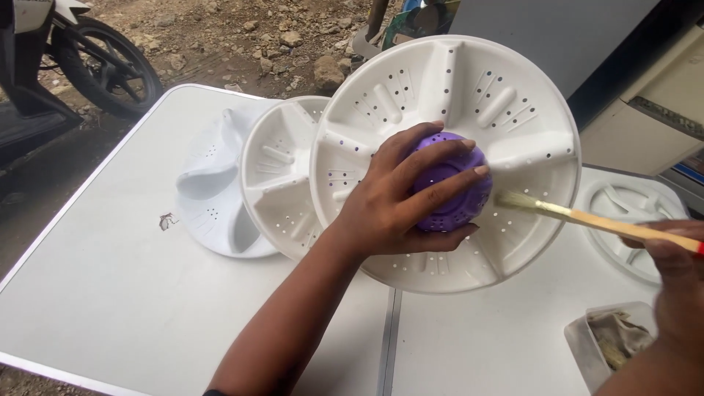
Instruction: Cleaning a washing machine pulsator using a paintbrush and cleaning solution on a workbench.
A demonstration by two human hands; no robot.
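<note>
Purple plastic cap point(449, 192) sits at the hub of a white perforated washing-machine pulsator point(445, 163), tilted up off the white folding table point(117, 293). The left hand point(400, 198) clasps that cap, fingers spread around it. At three o'clock the right hand point(678, 282) pinches a wooden-handled paintbrush point(587, 218), bristles touching the pulsator beside the cap. Two more white pulsators point(279, 176) lean stacked at nine o'clock. A motorcycle wheel point(110, 66) stands at ten o'clock on gravel.

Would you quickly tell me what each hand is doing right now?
Left hand: closed over the purple cap of the white ribbed disc.
Right hand: closed on the brush.
</note>
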